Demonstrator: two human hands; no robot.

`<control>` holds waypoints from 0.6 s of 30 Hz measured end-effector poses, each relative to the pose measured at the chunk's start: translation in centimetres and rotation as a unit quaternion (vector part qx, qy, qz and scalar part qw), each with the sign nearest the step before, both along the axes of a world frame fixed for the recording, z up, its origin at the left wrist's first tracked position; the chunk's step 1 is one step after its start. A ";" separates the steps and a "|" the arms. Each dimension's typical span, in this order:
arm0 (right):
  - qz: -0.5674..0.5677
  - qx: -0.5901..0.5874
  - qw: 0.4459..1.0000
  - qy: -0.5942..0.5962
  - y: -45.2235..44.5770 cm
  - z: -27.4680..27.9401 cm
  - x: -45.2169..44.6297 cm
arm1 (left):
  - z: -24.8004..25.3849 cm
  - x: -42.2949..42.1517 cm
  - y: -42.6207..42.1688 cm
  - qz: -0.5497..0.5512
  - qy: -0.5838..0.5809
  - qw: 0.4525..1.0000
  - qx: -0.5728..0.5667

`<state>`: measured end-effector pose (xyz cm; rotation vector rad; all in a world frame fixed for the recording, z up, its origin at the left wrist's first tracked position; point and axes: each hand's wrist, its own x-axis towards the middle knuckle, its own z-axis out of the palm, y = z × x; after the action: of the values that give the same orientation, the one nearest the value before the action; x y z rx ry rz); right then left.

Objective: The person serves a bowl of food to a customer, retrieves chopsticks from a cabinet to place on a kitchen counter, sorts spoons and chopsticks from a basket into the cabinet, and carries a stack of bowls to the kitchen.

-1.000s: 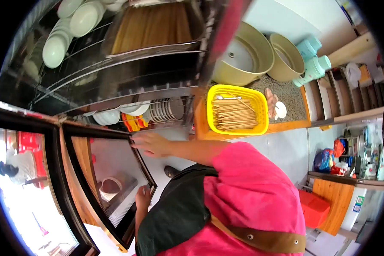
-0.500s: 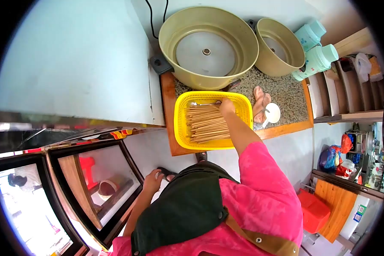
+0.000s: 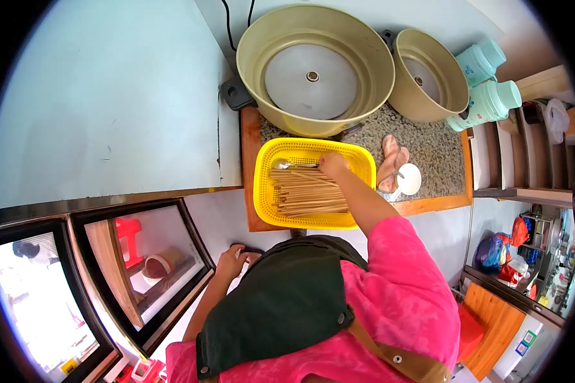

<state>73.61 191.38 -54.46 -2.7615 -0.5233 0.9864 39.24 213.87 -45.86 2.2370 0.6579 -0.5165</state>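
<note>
A yellow plastic basket (image 3: 366,207) holds many wooden chopsticks (image 3: 310,191) laid side by side. Metal spoons (image 3: 281,164) lie along its far side, above the chopsticks. My right hand (image 3: 333,165) reaches down into the far part of the basket. Its fingers are bent and closed at the spoon handles and chopstick ends; what they hold is hidden. Low beside the green apron (image 3: 281,287), my left hand (image 3: 231,260) hangs loosely with its fingers apart and holds nothing visible.
Behind the basket stand a large round pot (image 3: 313,118) and a smaller pot (image 3: 421,105) on the granite counter (image 3: 437,153). A white bowl (image 3: 409,179) sits right of the basket beside pinkish items (image 3: 390,163). Two light-blue thermoses (image 3: 489,102) stand at the back right.
The view has shifted slightly. My right hand has moved a little left along the basket's far side, and its fingers look more curled. My left hand stays low beside the apron.
</note>
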 end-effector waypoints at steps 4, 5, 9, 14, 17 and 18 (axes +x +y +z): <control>0.144 0.059 0.973 -0.168 2.2 -0.6 -0.8 | 0.2 0.1 -0.2 0.014 0.007 1.000 -0.004; 0.155 0.130 0.962 -0.183 3.0 -1.3 -1.1 | 0.5 0.1 -0.3 0.012 0.022 1.000 -0.003; 0.094 0.130 0.987 -0.024 7.5 0.7 -1.4 | 0.4 -0.8 -0.2 0.008 0.057 0.998 -0.002; 0.063 0.022 0.998 0.015 8.7 -0.9 -1.5 | 0.7 -1.9 0.1 0.036 0.075 0.997 0.006; 0.134 -0.023 0.990 0.030 8.3 -1.9 -1.1 | 0.9 -2.8 0.4 0.042 0.079 0.996 0.011; 0.147 -0.017 0.988 0.050 7.9 -2.2 -1.0 | 1.0 -3.3 0.5 0.039 0.080 0.996 0.014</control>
<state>72.63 199.32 -56.68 -2.6962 -0.9261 1.1957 35.99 214.41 -44.85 2.2015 0.8359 -0.6554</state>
